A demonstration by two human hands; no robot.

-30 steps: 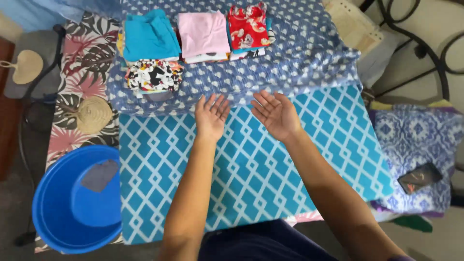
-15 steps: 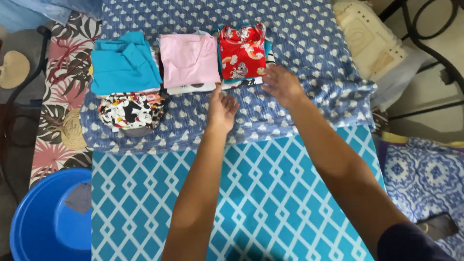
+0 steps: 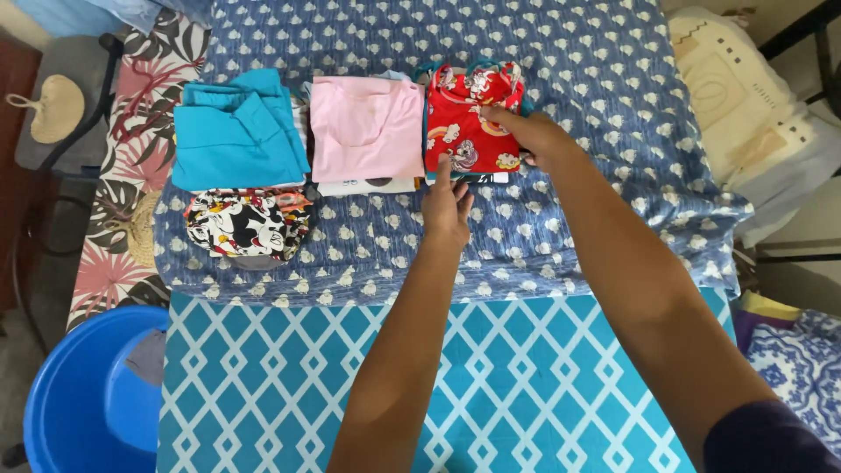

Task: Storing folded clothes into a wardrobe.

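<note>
A folded red patterned garment (image 3: pixel 464 123) tops a small stack on the blue patterned cloth (image 3: pixel 561 210). My right hand (image 3: pixel 536 138) lies on its right edge, fingers curled around the stack's side. My left hand (image 3: pixel 447 208) touches the stack's near edge with its fingertips, fingers together. Left of it lie a folded pink garment (image 3: pixel 366 130), a folded turquoise garment (image 3: pixel 236 133) and, nearer me, a folded black, white and red cartoon-print garment (image 3: pixel 247 222).
A teal mat with white diamond lattice (image 3: pixel 491 385) covers the near part. A blue plastic basin (image 3: pixel 83 403) with a grey cloth inside sits lower left. A woven hand fan (image 3: pixel 54 107) lies far left, a cream pillow (image 3: pixel 745 105) at right.
Both hands moved away from me, from above the teal mat to the stack with the red garment. The right hand now grips its right edge and the left touches its near edge.
</note>
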